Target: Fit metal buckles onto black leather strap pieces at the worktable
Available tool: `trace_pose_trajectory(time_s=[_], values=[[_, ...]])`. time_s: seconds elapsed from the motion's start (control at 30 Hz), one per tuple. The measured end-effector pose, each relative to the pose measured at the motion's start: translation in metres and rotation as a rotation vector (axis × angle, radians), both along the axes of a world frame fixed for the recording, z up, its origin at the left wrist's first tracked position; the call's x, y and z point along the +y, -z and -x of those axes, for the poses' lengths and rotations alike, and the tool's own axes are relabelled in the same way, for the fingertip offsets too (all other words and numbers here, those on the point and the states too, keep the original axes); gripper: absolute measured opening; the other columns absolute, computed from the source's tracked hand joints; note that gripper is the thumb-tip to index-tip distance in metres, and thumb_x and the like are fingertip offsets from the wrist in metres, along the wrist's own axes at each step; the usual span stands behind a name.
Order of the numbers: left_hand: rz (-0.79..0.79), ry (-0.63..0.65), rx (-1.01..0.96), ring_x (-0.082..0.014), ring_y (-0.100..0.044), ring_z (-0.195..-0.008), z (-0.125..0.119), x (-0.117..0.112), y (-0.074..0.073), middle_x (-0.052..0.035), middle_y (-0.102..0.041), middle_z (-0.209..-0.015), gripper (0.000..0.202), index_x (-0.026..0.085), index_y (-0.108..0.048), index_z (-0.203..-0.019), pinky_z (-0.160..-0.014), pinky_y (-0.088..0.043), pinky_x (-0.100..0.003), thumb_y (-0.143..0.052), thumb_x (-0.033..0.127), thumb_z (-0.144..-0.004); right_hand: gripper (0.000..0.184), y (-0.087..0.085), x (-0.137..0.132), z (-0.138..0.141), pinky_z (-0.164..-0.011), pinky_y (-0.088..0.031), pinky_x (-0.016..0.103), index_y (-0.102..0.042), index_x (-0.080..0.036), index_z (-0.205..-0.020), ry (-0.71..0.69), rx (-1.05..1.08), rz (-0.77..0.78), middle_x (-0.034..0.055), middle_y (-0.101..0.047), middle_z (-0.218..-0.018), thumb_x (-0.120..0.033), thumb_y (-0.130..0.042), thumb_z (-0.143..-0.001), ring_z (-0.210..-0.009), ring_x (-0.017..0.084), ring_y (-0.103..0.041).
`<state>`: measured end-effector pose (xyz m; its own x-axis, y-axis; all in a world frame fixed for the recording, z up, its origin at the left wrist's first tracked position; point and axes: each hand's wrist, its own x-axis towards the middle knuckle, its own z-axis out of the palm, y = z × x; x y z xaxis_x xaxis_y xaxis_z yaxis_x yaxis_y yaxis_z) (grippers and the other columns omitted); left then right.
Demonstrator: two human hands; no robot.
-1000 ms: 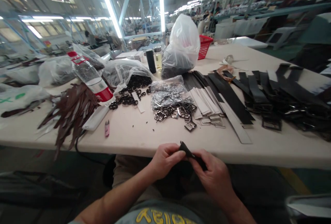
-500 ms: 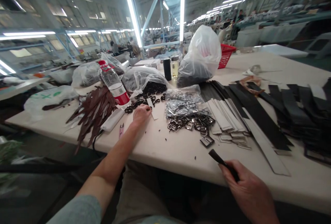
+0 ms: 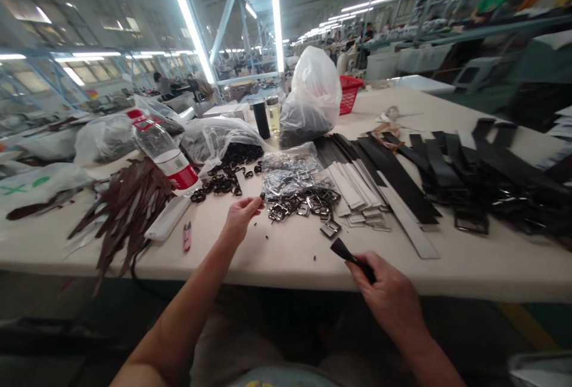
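Observation:
My right hand [image 3: 389, 299] grips the end of a black strap [image 3: 345, 251] just above the table's near edge [image 3: 277, 265]. Out over the table, my left hand [image 3: 239, 217] pinches a small black loop [image 3: 261, 197] at its fingertips. It hovers between a pile of black loops [image 3: 226, 173] and a heap of metal buckles [image 3: 306, 201]. One loose buckle [image 3: 329, 229] lies between my two hands.
Black straps [image 3: 393, 175] and white-backed strips [image 3: 353, 187] fan out to the right, with more belts [image 3: 487, 178] beyond. Brown strips [image 3: 127, 205], a plastic bottle [image 3: 163, 148] and a pink clipper [image 3: 186, 237] lie left. Plastic bags [image 3: 313, 92] and a red basket [image 3: 351, 92] stand behind.
My hands parted from the strap at my lap. The left hand reached to the black loops and has drawn back toward the buckles with one loop; the right keeps the strap.

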<state>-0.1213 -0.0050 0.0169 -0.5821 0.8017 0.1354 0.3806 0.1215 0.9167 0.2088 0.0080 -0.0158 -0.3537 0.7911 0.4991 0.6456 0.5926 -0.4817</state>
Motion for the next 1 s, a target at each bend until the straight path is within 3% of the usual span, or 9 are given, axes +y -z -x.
trace_pose_trajectory(time_s=[0.07, 0.17, 0.27, 0.4, 0.53, 0.7, 0.83, 0.93, 1.0], values=[[-0.054, 0.089, -0.332, -0.0166, -0.068, -0.073, -0.042, -0.013, 0.004, -0.0092, -0.073, -0.084, 0.045, 0.014, -0.070, -0.079, -0.068, -0.053, -0.026, -0.070, 0.059, -0.072, 0.024, -0.009, -0.006, 0.004, -0.059, -0.040, 0.027, -0.063, -0.020, -0.084, 0.001, 0.037, -0.057, -0.0001, -0.067, -0.068, -0.038, -0.051, -0.096, -0.059, 0.017, -0.065], [-0.076, 0.178, -0.811, -0.0114, -0.066, -0.065, -0.098, -0.032, 0.005, -0.0052, -0.072, -0.078, 0.043, 0.014, -0.068, -0.072, -0.060, -0.051, -0.019, -0.087, 0.049, -0.057, 0.019, -0.025, -0.014, 0.010, -0.062, -0.039, 0.026, -0.062, -0.019, -0.084, -0.015, 0.067, -0.135, 0.0000, -0.065, -0.068, -0.030, -0.053, -0.096, -0.060, 0.016, -0.063], [-0.065, 0.230, -0.971, -0.0091, -0.065, -0.061, -0.135, -0.042, 0.001, -0.0030, -0.070, -0.075, 0.041, 0.013, -0.065, -0.068, -0.056, -0.050, -0.017, -0.090, 0.044, -0.057, 0.018, -0.036, -0.019, 0.014, -0.062, -0.036, 0.027, -0.061, -0.018, -0.081, -0.022, 0.046, -0.191, 0.0009, -0.064, -0.068, -0.026, -0.054, -0.095, -0.062, 0.016, -0.061], [-0.093, 0.253, -0.997, -0.0083, -0.063, -0.056, -0.154, -0.042, -0.004, 0.0016, -0.064, -0.064, 0.039, 0.014, -0.062, -0.067, -0.053, -0.048, -0.015, -0.090, 0.040, -0.058, 0.022, -0.038, -0.025, 0.017, -0.061, -0.033, 0.028, -0.061, -0.018, -0.078, -0.036, -0.013, -0.245, 0.0009, -0.060, -0.065, -0.025, -0.051, -0.097, -0.061, 0.015, -0.057], [-0.116, 0.309, -0.948, -0.0051, -0.058, -0.052, -0.151, -0.038, -0.008, 0.0019, -0.069, -0.070, 0.041, 0.018, -0.071, -0.090, -0.053, -0.047, -0.015, -0.090, 0.035, -0.058, 0.027, -0.036, -0.030, 0.015, -0.060, -0.030, 0.029, -0.061, -0.018, -0.077, -0.071, -0.048, -0.261, 0.0013, -0.058, -0.065, -0.026, -0.047, -0.099, -0.060, 0.015, -0.054], [0.053, 0.434, -0.912, -0.0045, -0.053, -0.050, -0.145, -0.039, -0.013, -0.0012, -0.069, -0.069, 0.040, 0.014, -0.077, -0.089, -0.056, -0.046, -0.018, -0.091, 0.033, -0.056, 0.028, -0.035, -0.031, 0.008, -0.062, -0.032, 0.028, -0.061, -0.018, -0.079, -0.159, -0.029, -0.243, 0.0021, -0.061, -0.068, -0.025, -0.044, -0.100, -0.064, 0.015, -0.056], [0.123, 0.543, -0.883, -0.0065, -0.051, -0.055, -0.153, -0.043, -0.008, -0.0020, -0.068, -0.072, 0.044, 0.014, -0.079, -0.090, -0.056, -0.042, -0.020, -0.091, 0.036, -0.054, 0.030, -0.032, -0.033, 0.006, -0.060, -0.032, 0.028, -0.058, -0.019, -0.074, -0.125, -0.056, -0.234, 0.0020, -0.059, -0.066, -0.024, -0.044, -0.099, -0.060, 0.015, -0.054], [0.071, 0.539, -0.761, -0.0089, -0.052, -0.061, -0.157, -0.048, -0.003, -0.0007, -0.067, -0.072, 0.042, 0.017, -0.079, -0.099, -0.064, -0.044, -0.022, -0.085, 0.040, -0.065, 0.024, -0.030, -0.035, 0.007, -0.061, -0.035, 0.028, -0.059, -0.019, -0.077, -0.086, -0.035, -0.135, 0.0025, -0.062, -0.068, -0.026, -0.048, -0.097, -0.063, 0.017, -0.058], [0.032, 0.519, -0.627, -0.0117, -0.054, -0.066, -0.155, -0.051, -0.002, -0.0008, -0.067, -0.072, 0.037, 0.018, -0.079, -0.099, -0.069, -0.045, -0.024, -0.081, 0.039, -0.070, 0.014, -0.030, -0.037, 0.006, -0.065, -0.040, 0.027, -0.062, -0.019, -0.093, -0.094, 0.034, 0.013, 0.0036, -0.068, -0.079, -0.028, -0.053, -0.094, -0.071, 0.018, -0.064]])
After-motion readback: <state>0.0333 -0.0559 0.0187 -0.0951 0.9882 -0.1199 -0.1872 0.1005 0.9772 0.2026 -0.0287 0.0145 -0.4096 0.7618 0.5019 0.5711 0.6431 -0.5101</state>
